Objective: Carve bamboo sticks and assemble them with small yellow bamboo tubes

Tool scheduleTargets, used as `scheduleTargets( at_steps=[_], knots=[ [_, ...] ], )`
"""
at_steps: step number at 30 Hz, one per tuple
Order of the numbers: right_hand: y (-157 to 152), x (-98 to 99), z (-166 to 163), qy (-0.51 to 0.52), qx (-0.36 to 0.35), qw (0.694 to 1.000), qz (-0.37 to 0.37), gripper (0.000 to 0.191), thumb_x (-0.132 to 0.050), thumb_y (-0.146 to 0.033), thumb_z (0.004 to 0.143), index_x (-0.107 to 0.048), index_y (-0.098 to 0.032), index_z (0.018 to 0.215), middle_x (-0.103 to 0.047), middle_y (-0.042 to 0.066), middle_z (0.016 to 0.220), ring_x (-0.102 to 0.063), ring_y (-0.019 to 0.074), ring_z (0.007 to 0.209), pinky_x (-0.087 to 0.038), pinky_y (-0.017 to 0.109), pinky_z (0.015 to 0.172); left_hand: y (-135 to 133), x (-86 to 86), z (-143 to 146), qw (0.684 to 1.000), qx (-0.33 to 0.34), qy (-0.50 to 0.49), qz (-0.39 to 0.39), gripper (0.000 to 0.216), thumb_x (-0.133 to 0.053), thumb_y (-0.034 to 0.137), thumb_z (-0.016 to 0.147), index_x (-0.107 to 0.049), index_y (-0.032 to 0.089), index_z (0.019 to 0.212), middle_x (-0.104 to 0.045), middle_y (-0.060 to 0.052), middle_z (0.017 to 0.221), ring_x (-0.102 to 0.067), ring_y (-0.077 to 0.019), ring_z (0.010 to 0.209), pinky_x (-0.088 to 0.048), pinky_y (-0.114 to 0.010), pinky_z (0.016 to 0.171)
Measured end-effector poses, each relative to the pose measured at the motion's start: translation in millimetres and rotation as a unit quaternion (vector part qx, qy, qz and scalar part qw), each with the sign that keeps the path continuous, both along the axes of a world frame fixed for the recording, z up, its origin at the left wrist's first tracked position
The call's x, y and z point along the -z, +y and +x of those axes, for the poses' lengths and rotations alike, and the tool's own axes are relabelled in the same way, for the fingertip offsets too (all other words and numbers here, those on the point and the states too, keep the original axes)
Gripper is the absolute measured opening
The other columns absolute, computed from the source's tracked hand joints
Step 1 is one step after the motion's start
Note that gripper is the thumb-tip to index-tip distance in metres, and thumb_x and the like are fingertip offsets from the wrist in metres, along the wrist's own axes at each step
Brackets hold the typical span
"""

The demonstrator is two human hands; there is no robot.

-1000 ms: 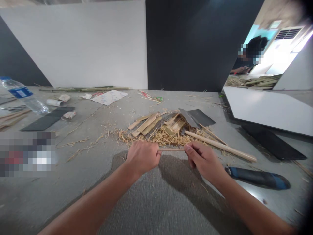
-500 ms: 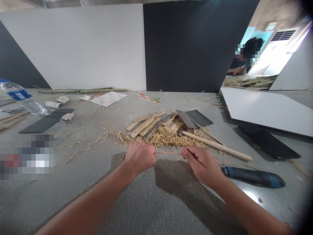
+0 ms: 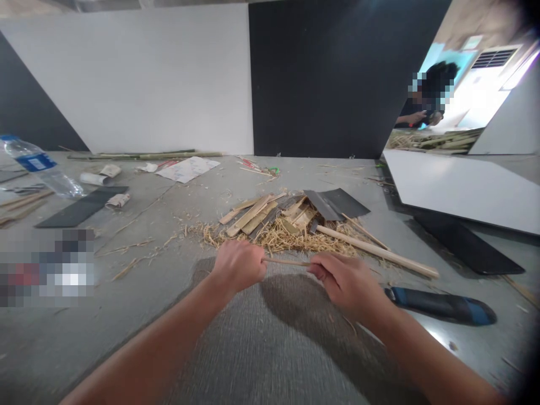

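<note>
A thin bamboo stick [image 3: 287,261] runs nearly level between my two hands over a grey ribbed surface. My left hand [image 3: 239,263] is closed in a fist around its left end. The right end is pinched between the thumb and curled fingers of my right hand [image 3: 342,281]. Just beyond my hands lies a heap of curly shavings [image 3: 287,239] with split bamboo pieces [image 3: 253,216] on it. A hammer [image 3: 379,252] with a pale wooden handle rests against the heap. Beside my right wrist is a blue and black tool handle [image 3: 442,306].
A black and white panel [image 3: 169,84] stands at the back. To the left are a water bottle [image 3: 46,169] and a dark strip [image 3: 80,208]. On the right lie a white board [image 3: 459,183] and a black phone-like slab [image 3: 468,244]. Another person [image 3: 434,95] sits beyond the panel.
Both hands have shifted slightly left with the stick, which now slopes down a little to the right. The other person's hands have moved slightly.
</note>
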State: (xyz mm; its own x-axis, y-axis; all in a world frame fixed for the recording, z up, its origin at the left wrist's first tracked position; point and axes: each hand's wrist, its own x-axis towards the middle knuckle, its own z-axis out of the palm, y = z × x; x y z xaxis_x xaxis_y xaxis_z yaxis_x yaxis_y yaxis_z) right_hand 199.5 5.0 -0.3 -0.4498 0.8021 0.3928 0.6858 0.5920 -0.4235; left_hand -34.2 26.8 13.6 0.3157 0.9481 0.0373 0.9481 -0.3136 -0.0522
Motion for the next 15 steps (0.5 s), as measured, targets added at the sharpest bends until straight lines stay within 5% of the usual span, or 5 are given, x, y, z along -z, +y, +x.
scheduleTargets(
  at_steps=[3, 5, 9, 12, 15],
  knots=[
    [-0.3, 0.3, 5.6, -0.056, -0.018, 0.992, 0.116, 0.021, -0.047, -0.028, 0.094, -0.060, -0.021, 0.080, -0.067, 0.004, 0.077, -0.060, 0.0172, 0.070, -0.036, 0.029, 0.064, -1.2, 0.7, 0.4, 1.000, 0.002, -0.004, 0.001, 0.028, -0.046, 0.026, 0.074, -0.073, 0.019, 0.068, -0.070, -0.009, 0.065, -0.062, -0.0234, 0.059, -0.042, -0.032, 0.055],
    [-2.3, -0.4, 3.6, -0.039, -0.008, 0.994, 0.103, 0.023, -0.047, -0.029, 0.094, -0.058, -0.020, 0.076, -0.065, 0.004, 0.072, -0.059, 0.0168, 0.067, -0.036, 0.029, 0.062, -2.7, 0.4, 1.1, 1.000, 0.002, -0.004, 0.001, 0.029, -0.046, 0.026, 0.074, -0.074, 0.019, 0.069, -0.070, -0.009, 0.065, -0.062, -0.0232, 0.060, -0.042, -0.031, 0.056],
    [-6.9, -2.1, -9.9, 0.102, 0.050, 0.978, -0.175, 0.040, -0.043, -0.042, 0.093, -0.046, -0.021, 0.059, -0.048, -0.002, 0.048, -0.049, 0.0133, 0.045, -0.033, 0.027, 0.048, -5.9, -1.5, 1.8, 1.000, 0.003, 0.001, 0.000, 0.030, -0.045, 0.025, 0.075, -0.075, 0.019, 0.071, -0.070, -0.009, 0.067, -0.063, -0.0237, 0.061, -0.043, -0.032, 0.057],
    [-7.6, -2.2, -16.5, 0.268, 0.056, 0.853, -0.445, 0.042, -0.044, -0.049, 0.090, -0.040, -0.022, 0.057, -0.036, -0.007, 0.044, -0.038, 0.0093, 0.034, -0.027, 0.023, 0.038, -8.1, -2.4, 2.4, 1.000, 0.009, 0.005, 0.002, 0.032, -0.043, 0.024, 0.077, -0.075, 0.019, 0.074, -0.071, -0.009, 0.069, -0.064, -0.0243, 0.064, -0.044, -0.033, 0.059],
    [-6.3, -2.4, -17.5, 0.359, 0.051, 0.736, -0.572, 0.037, -0.048, -0.045, 0.088, -0.040, -0.021, 0.061, -0.030, -0.009, 0.049, -0.028, 0.0054, 0.034, -0.019, 0.020, 0.035, -9.5, -2.4, 3.2, 1.000, 0.009, 0.008, 0.008, 0.033, -0.042, 0.022, 0.078, -0.075, 0.018, 0.076, -0.072, -0.010, 0.071, -0.064, -0.0248, 0.066, -0.044, -0.034, 0.060]
  ],
)
